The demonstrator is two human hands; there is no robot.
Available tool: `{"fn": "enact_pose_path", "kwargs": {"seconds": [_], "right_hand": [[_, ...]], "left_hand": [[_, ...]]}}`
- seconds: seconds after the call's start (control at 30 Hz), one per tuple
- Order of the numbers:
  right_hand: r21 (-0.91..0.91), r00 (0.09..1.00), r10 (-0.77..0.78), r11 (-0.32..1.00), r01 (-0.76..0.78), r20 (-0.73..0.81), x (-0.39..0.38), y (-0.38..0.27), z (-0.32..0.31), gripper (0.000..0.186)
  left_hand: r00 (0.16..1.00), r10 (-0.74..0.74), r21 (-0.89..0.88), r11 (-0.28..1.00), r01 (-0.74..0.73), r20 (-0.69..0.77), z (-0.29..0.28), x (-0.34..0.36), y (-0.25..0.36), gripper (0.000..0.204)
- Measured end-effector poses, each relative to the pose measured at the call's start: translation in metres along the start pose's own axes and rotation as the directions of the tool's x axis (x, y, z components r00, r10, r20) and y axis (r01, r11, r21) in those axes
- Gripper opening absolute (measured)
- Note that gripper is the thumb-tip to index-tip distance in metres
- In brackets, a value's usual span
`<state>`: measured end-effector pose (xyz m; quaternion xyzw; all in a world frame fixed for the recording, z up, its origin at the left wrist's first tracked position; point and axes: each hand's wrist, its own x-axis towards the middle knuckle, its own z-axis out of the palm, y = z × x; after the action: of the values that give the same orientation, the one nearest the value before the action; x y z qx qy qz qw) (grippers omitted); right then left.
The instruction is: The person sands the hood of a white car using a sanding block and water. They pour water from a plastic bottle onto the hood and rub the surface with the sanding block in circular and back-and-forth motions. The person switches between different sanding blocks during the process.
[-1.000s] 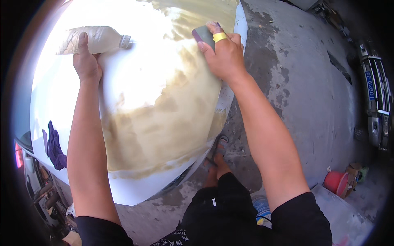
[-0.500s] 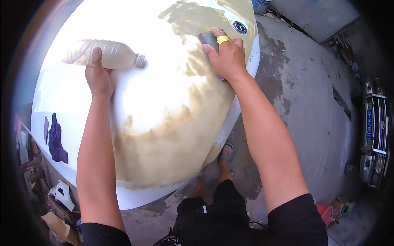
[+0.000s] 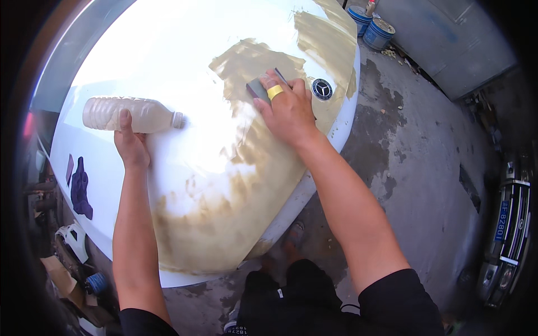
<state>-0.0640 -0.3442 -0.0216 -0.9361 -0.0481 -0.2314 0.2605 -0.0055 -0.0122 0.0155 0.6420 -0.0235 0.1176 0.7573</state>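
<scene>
My left hand is wrapped round a clear plastic bottle of cloudy liquid, lying sideways over a white car panel. My right hand, with yellow tape round a finger, grips a grey sanding block against the mottled olive-tan patch on the panel. A round dark emblem is just right of that hand. On the panel's left lie a crumpled dark purple cloth and a thin purple piece.
The concrete floor runs along the right, with a loose chrome bumper. Blue pails stand by a grey metal wall at the top right. Assorted car parts and cardboard lie at the lower left.
The view has shifted, revealing more of the far panel, the emblem and the pails. My right hand with the block has moved beside the emblem. The bottle sits lower in the picture, still held.
</scene>
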Motion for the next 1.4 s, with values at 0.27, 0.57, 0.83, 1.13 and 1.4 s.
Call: {"fn": "enact_pose_path", "kwargs": {"seconds": [0.27,0.57,0.83,1.13,1.4], "right_hand": [[0.027,0.983,-0.17,0.985,0.169,0.061,-0.132,-0.042,-0.012,0.056],[-0.059,0.995,0.03,0.998,-0.024,0.098,0.062,-0.026,0.021,0.056],[0.037,0.953,-0.285,0.959,0.282,0.101,-0.099,-0.05,-0.007,0.059],[-0.076,0.973,-0.137,0.985,0.154,0.184,0.125,-0.042,0.041,0.049],[0.12,0.879,-0.448,0.894,0.433,0.162,-0.047,-0.037,0.001,0.057]], "left_hand": [[0.985,0.134,0.027,0.991,-0.132,-0.111,0.031,0.006,0.0,0.066],[0.979,0.184,-0.16,0.967,-0.196,-0.09,0.031,0.017,-0.013,0.061],[0.968,0.179,-0.277,0.934,-0.224,-0.179,0.029,0.015,-0.023,0.058],[0.939,0.235,-0.167,0.945,-0.282,-0.251,0.035,0.017,-0.019,0.058],[0.912,0.205,-0.139,0.953,-0.268,-0.356,0.034,0.007,-0.018,0.062]]}}
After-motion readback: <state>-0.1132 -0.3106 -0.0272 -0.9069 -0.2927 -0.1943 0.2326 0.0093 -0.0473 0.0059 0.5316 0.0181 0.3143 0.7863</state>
